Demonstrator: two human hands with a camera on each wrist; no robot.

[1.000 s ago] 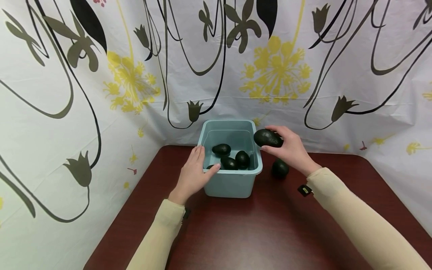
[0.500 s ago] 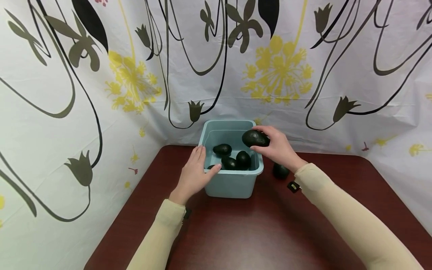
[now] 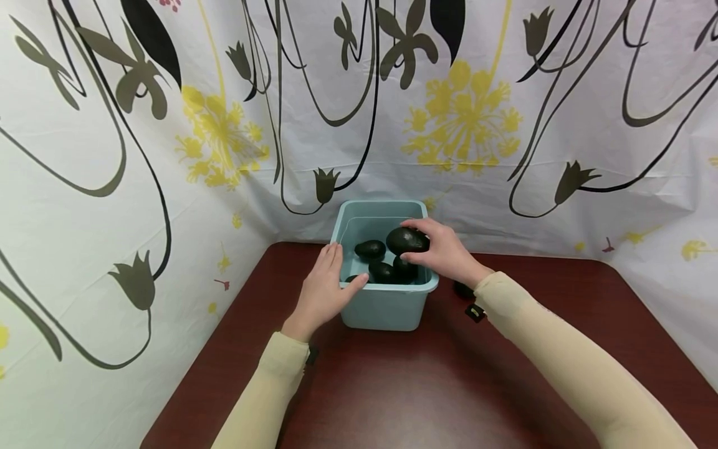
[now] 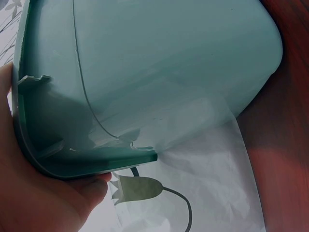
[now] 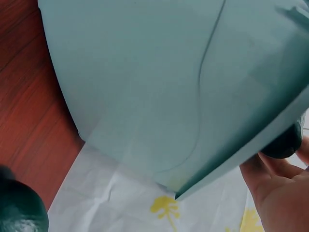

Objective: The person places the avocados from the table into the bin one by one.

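Observation:
My right hand (image 3: 449, 252) pinches a dark green avocado (image 3: 406, 241) between thumb and fingers, over the right part of a pale blue plastic bin (image 3: 381, 308). In the right wrist view the held avocado (image 5: 284, 142) shows just past the bin's rim. Several more avocados (image 3: 370, 250) lie inside the bin, one mostly hidden behind the front rim. My left hand (image 3: 318, 290) rests on the bin's near left corner, fingers straight along the left side and thumb over the front rim. The left wrist view shows that hand (image 4: 43, 198) against the rim.
Another avocado (image 3: 463, 289) lies on the dark red-brown table (image 3: 426, 386) right of the bin, partly hidden by the right wrist; it also shows in the right wrist view. A white cloth with a plant print (image 3: 314, 143) hangs close behind the bin and along the sides.
My right hand has carried the avocado left from beside the bin's right rim, then lower over the inside. My left hand has stayed on the bin's corner.

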